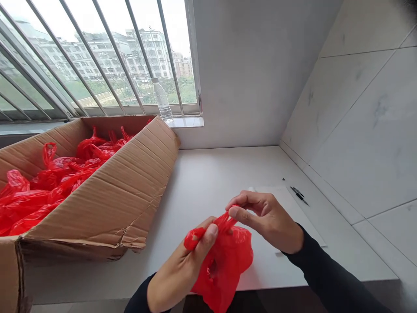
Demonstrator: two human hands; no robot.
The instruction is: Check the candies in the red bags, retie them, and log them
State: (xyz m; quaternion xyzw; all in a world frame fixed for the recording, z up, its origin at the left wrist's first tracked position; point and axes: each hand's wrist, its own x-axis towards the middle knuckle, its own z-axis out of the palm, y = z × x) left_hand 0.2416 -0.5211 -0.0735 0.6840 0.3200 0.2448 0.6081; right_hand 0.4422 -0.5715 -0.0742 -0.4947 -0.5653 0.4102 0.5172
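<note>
A small red plastic bag [228, 261] hangs between my hands above the front edge of the white counter [202, 182]. My left hand [182, 269] pinches one twisted handle of the bag between thumb and fingers. Just to its right, my right hand [263, 217] pinches the other handle at the bag's top. Both hands are closed on the bag's handles, which meet between them. The bag's body droops below the counter edge.
A large open cardboard box [107, 204] full of tied red plastic bags [55, 178] stands on the left. A clear water bottle [162, 100] stands on the window sill behind it. A white sheet [293, 208] and a black pen [299, 194] lie at right beside the tiled wall.
</note>
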